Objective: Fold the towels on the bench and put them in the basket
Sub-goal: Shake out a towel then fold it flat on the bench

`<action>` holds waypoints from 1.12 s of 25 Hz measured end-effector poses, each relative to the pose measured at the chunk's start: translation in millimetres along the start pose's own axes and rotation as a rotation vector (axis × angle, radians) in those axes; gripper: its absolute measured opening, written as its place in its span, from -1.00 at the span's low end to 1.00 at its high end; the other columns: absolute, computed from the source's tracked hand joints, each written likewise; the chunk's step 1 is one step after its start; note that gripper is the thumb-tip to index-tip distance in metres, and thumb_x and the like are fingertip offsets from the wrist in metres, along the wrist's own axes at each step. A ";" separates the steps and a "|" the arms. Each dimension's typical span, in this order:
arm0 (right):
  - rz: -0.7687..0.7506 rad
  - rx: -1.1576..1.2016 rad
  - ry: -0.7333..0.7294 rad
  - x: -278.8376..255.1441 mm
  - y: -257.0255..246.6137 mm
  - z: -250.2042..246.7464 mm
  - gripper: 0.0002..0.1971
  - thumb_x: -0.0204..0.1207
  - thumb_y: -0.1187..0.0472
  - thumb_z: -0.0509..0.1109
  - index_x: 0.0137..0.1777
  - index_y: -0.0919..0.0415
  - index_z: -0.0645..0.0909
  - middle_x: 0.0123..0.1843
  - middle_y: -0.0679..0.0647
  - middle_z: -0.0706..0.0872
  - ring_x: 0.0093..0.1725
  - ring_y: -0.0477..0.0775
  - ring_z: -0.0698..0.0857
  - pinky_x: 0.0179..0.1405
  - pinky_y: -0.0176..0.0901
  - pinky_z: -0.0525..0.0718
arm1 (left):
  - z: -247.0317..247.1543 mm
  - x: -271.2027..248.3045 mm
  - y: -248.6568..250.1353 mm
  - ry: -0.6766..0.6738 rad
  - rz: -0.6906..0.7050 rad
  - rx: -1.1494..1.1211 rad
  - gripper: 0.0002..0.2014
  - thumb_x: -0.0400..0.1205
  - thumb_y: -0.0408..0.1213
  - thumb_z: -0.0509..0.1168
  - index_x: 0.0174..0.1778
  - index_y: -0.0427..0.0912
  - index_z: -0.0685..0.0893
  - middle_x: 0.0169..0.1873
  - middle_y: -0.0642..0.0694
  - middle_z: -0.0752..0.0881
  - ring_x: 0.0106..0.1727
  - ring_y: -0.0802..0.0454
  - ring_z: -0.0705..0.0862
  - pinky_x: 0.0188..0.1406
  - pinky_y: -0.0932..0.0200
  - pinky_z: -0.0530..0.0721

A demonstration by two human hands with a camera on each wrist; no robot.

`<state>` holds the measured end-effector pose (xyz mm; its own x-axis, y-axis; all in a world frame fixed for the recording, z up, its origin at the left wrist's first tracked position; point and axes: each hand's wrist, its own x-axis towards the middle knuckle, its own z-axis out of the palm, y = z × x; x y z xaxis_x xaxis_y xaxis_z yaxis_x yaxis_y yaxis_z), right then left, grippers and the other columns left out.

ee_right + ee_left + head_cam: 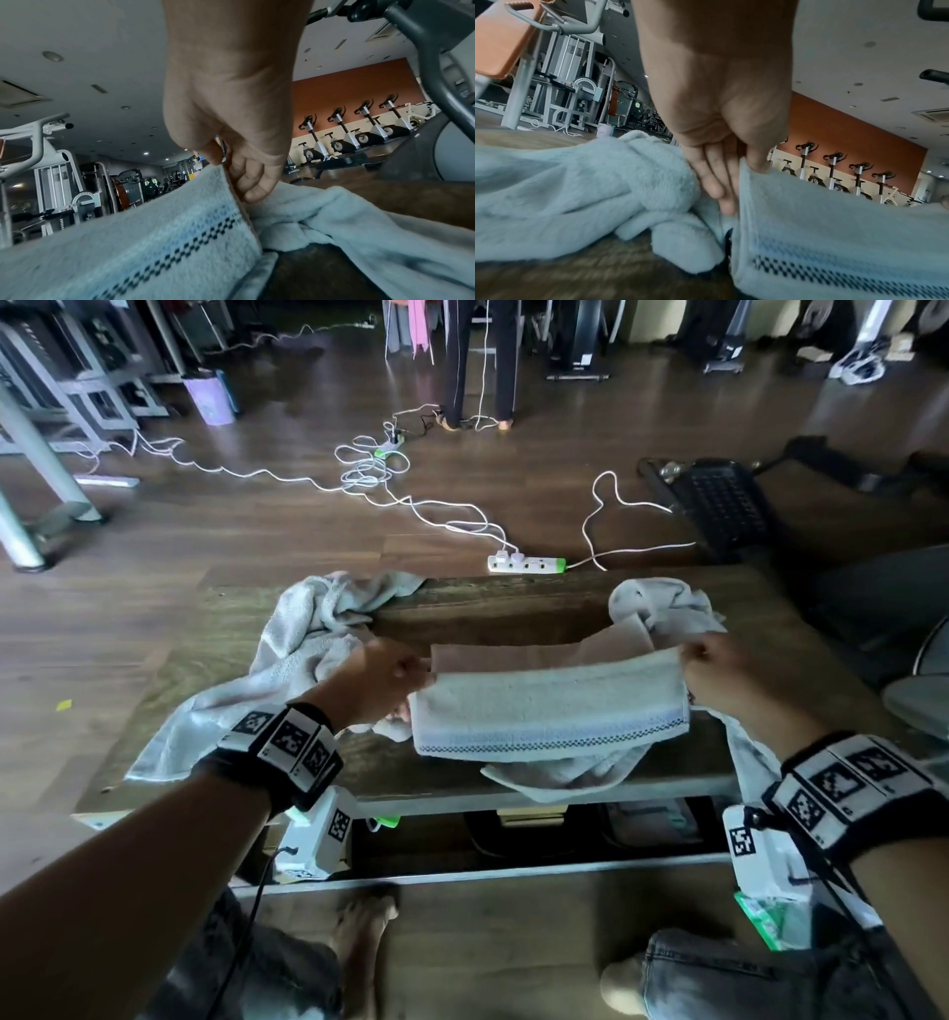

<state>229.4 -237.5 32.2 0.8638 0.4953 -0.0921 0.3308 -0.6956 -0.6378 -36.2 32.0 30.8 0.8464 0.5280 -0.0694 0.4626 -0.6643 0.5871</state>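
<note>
Both hands, left hand (377, 680) and right hand (719, 667), are pinching the striped towel (549, 711) ends (long axis spanning between them), so we are judging either hand equally near.

Perhaps four towels (549, 711), one bench (503, 608), two hands (380, 680).

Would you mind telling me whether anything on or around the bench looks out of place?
Yes: the crumpled grey towel at the bench's left end spills over the edge, hanging down. Another towel lies bunched at the right end. No basket is visible.
</note>
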 end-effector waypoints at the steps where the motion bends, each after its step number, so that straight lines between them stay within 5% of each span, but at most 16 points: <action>1: -0.026 0.007 0.027 8.4 -4.8 1.4 -0.78 0.73 0.19 0.15 0.13 0.18 0.62 -0.19 0.15 0.66 -0.22 0.09 0.66 -0.15 0.06 0.72 | -3.0 9.3 3.2 0.059 -0.020 0.024 -0.81 0.68 -0.26 0.33 -0.26 -0.15 0.65 -0.45 -0.05 0.71 -0.63 0.34 0.63 -0.67 0.46 0.48; 3: -0.048 -0.016 0.073 31.8 -14.1 5.8 -0.83 0.73 0.20 0.16 0.13 0.08 0.59 -0.22 0.03 0.59 -0.24 0.02 0.59 -0.22 -0.10 0.53 | -5.2 34.7 3.3 0.121 -0.052 0.029 -0.79 0.70 -0.25 0.29 -0.26 -0.18 0.63 -0.51 -0.06 0.66 -0.69 0.25 0.59 -0.72 0.37 0.49; 5: -0.068 -0.082 0.089 55.4 -18.7 11.9 -0.82 0.71 0.17 0.19 0.07 0.19 0.60 -0.25 0.07 0.60 -0.19 0.12 0.62 -0.25 -0.13 0.46 | -2.3 58.4 0.9 0.132 -0.061 0.082 -0.79 0.71 -0.25 0.26 -0.18 -0.29 0.64 -0.49 -0.08 0.64 -0.64 0.14 0.60 -0.73 0.30 0.54; 9: -0.103 -0.122 0.080 92.0 -18.5 28.1 -0.78 0.69 0.19 0.22 -0.02 0.27 0.66 -0.36 0.03 0.58 -0.36 0.05 0.55 -0.45 -0.24 0.34 | 13.3 97.7 -15.8 0.083 -0.105 0.149 -0.78 0.70 -0.20 0.26 -0.19 -0.24 0.64 -0.40 -0.09 0.68 -0.55 0.15 0.61 -0.76 0.44 0.40; 17: -0.151 -0.115 -0.044 99.0 -18.3 37.9 -0.78 0.72 0.12 0.29 -0.06 0.26 0.63 -0.35 0.10 0.63 -0.40 -0.02 0.55 -0.48 -0.19 0.38 | 23.6 111.6 -19.5 -0.044 -0.197 0.043 -0.82 0.65 -0.20 0.33 -0.12 -0.26 0.67 -0.39 -0.08 0.65 -0.53 0.10 0.59 -0.72 0.37 0.45; 23: -0.162 -0.179 -0.025 98.0 -18.3 32.0 -0.82 0.62 0.16 0.45 -0.04 0.30 0.67 -0.18 0.19 0.76 -0.26 0.02 0.63 -0.31 -0.15 0.53 | 20.4 111.6 -11.8 -0.070 -0.145 0.151 -0.78 0.63 -0.16 0.40 -0.09 -0.29 0.74 -0.30 -0.11 0.70 -0.36 0.07 0.61 -0.45 0.27 0.55; 28: -0.234 -0.138 0.055 86.4 -17.9 21.9 -0.90 0.56 0.16 0.52 0.01 0.13 0.69 -0.08 0.02 0.74 -0.07 0.04 0.70 -0.10 -0.15 0.55 | 17.3 103.9 -11.9 -0.044 -0.071 0.131 -0.89 0.63 -0.21 0.40 -0.11 -0.17 0.71 -0.30 0.03 0.67 -0.31 0.15 0.64 -0.44 0.35 0.48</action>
<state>289.8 -170.8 18.8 0.7758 0.6246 0.0897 0.5692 -0.6314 -0.5266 50.7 85.6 2.7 0.8200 0.5539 -0.1441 0.5494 -0.6912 0.4694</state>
